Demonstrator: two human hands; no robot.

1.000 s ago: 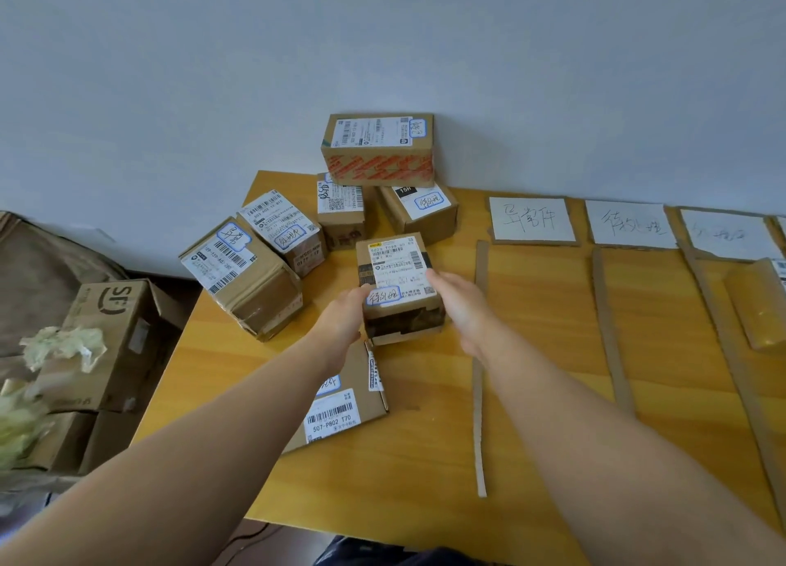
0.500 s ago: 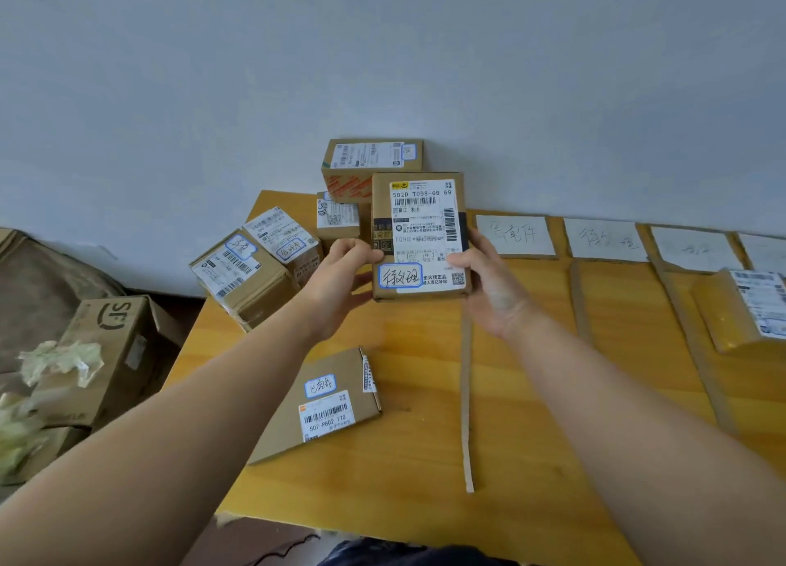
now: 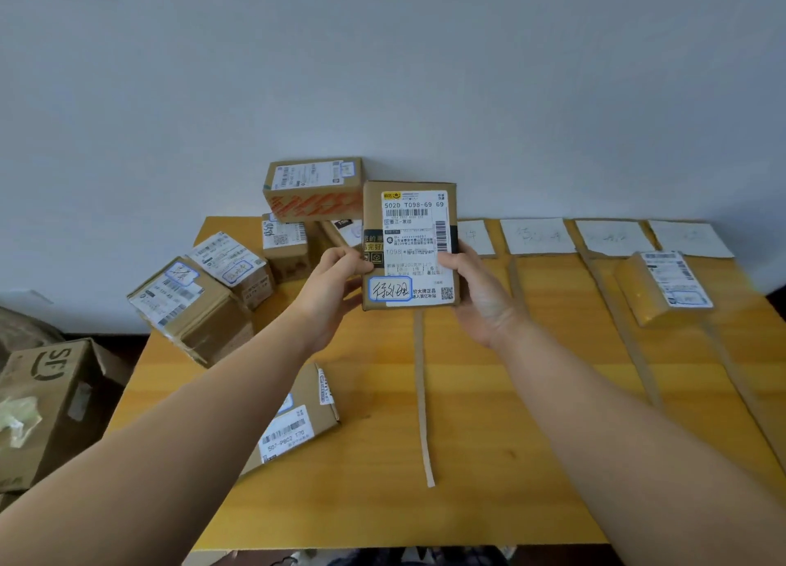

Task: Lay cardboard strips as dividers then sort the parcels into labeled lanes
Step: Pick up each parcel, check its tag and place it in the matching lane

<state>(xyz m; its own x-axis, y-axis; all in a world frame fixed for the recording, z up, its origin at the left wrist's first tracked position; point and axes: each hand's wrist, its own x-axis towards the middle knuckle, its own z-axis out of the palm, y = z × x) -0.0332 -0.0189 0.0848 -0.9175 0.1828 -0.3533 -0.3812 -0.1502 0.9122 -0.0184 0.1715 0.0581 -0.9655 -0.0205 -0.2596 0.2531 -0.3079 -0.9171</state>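
Both hands hold a small cardboard parcel (image 3: pixel 409 242) upright above the wooden table (image 3: pixel 489 459), its white shipping label and a blue-framed handwritten sticker facing me. My left hand (image 3: pixel 336 280) grips its left edge, my right hand (image 3: pixel 472 285) grips its right edge. Cardboard strips (image 3: pixel 421 387) lie lengthwise on the table as dividers; two more strips (image 3: pixel 612 310) run further right. White lane labels (image 3: pixel 536 236) line the back edge by the wall. A yellow padded parcel (image 3: pixel 659 289) lies in a lane at the right.
Several unsorted boxes (image 3: pixel 191 306) are piled at the table's back left, one box (image 3: pixel 312 187) stacked on others. A flat parcel (image 3: pixel 297 421) lies under my left forearm. Beside the table on the floor stands a large carton (image 3: pixel 46 395).
The parcel was lifted off the table, tilted upright with its label toward me, and raised a little further; both hands kept their hold on its sides.
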